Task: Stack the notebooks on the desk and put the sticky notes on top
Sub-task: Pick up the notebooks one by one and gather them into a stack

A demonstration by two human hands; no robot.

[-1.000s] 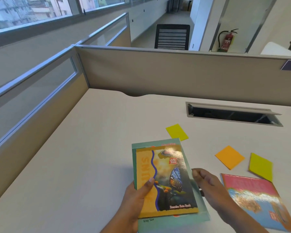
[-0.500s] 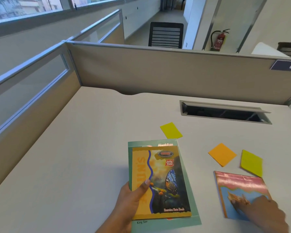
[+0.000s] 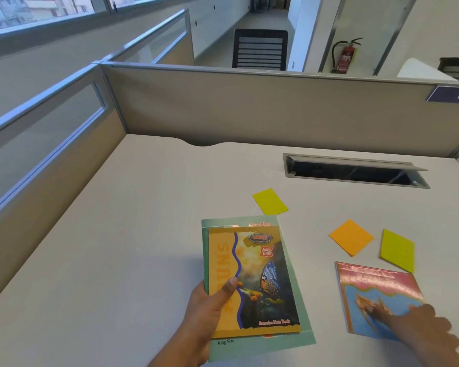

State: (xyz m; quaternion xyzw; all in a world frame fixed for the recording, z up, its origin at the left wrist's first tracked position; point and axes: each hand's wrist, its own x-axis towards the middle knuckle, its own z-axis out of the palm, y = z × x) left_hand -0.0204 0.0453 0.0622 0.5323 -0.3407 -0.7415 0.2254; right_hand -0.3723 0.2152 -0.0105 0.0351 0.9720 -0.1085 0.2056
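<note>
A yellow butterfly notebook (image 3: 260,282) lies on top of a larger green notebook (image 3: 300,332) near the desk's front. My left hand (image 3: 210,311) grips both at their left edge, thumb on the yellow cover. To the right, a pink and blue notebook (image 3: 368,284) lies flat on the desk; my right hand (image 3: 419,329) rests on its lower part, fingers pressed on the cover. Three sticky note pads lie loose: a yellow-green one (image 3: 270,201) behind the stack, an orange one (image 3: 351,237), and another yellow-green one (image 3: 397,250) right of it.
The white desk (image 3: 143,234) is bounded by beige partitions at the back and left. A cable slot (image 3: 353,172) with a raised flap is cut into the desk at the back right. A chair and fire extinguisher stand beyond the partition.
My right hand left the two stacked notebooks, moved right and came down on the pink and blue notebook. My left hand kept its grip on the stack.
</note>
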